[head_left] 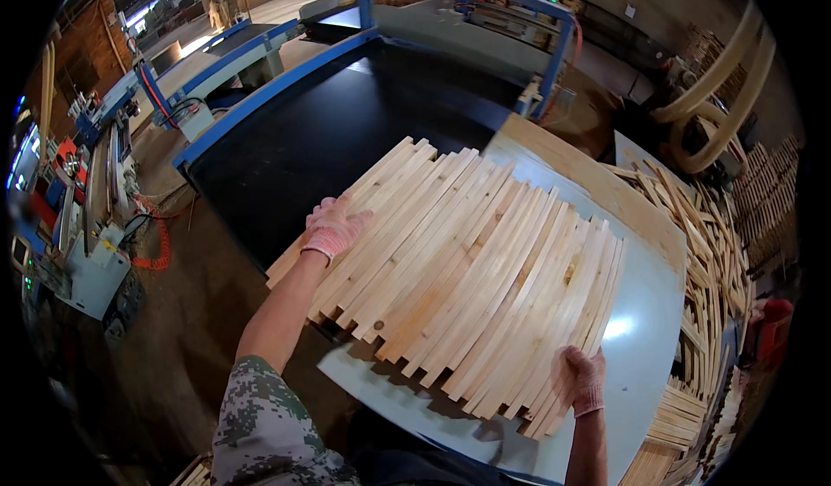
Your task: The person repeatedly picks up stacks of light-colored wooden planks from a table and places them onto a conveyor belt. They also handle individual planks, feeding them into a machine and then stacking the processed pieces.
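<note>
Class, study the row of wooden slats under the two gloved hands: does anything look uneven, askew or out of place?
Yes. The wooden slats lie side by side, but their ends are staggered into a jagged edge. The left hand rests on the left slats, the right hand on the near right ends. Loose slats lie criss-crossed further right.

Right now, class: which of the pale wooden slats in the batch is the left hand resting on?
The left hand rests on the outermost slat at the batch's left edge, by the black conveyor bed; the others fan out to its right.

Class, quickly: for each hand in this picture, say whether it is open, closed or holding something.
Left hand: gloved, open, lying flat on the left side of the row of wooden slats.
Right hand: gloved, gripping the near right end of the slats.
</note>
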